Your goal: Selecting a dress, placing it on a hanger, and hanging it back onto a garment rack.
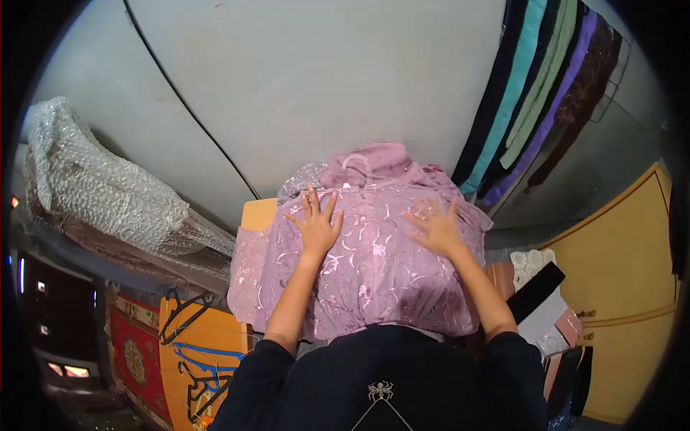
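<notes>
A mauve garment (372, 258) with shiny embroidered sprigs lies spread in front of me, its near end against my dark shirt. My left hand (317, 223) rests flat on its upper left part, fingers spread. On the upper right part lies my right hand (435, 226), also spread and slightly blurred. Neither hand grips anything. A pale clothes hanger (357, 158) shows its hook above the garment's top edge, over a bunched plain mauve cloth (396, 153). The rest of the hanger is hidden.
Bubble wrap (108, 183) is heaped at the left. Black hangers (186, 312) and a blue hanger (207, 355) lie below it, by an orange board (205, 318). Coloured fabrics (531, 97) hang on the right wall. A yellow cabinet (620, 258) stands at the right.
</notes>
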Demonstrator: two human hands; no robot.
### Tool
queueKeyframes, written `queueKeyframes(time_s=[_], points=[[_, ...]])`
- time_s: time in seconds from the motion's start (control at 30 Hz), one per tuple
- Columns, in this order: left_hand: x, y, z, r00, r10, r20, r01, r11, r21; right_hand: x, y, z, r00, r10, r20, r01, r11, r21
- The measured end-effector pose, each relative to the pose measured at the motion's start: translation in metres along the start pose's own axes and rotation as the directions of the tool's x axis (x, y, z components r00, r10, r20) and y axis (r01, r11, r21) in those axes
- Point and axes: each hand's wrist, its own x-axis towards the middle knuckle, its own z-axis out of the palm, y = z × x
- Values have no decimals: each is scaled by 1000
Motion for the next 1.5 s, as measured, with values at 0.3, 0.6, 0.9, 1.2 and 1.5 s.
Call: queueKeyframes(time_s=[0.3, 0.6, 0.9, 1.2, 1.5], points=[[-15, 79, -31, 969, 201, 145, -179, 972, -153, 9, 6, 9, 929, -369, 29, 348, 898, 269], [-45, 75, -14, 933, 305, 193, -269, 944, -193, -3, -15, -14, 877, -478, -46, 450, 786, 425], [-49, 71, -3, 913, 339, 228, -294, 933, -208, -68, -38, -11, 882, 279, -380, -135, 922, 364], [-48, 74, -14, 888, 387, 249, -352, 920, -172, -134, -50, 16, 283, 928, -243, -865, 356, 353], [-87, 78, -29, 770, 589, 246, -490, 792, -365, -190, -87, 46, 164, 948, -272, -923, 245, 297]])
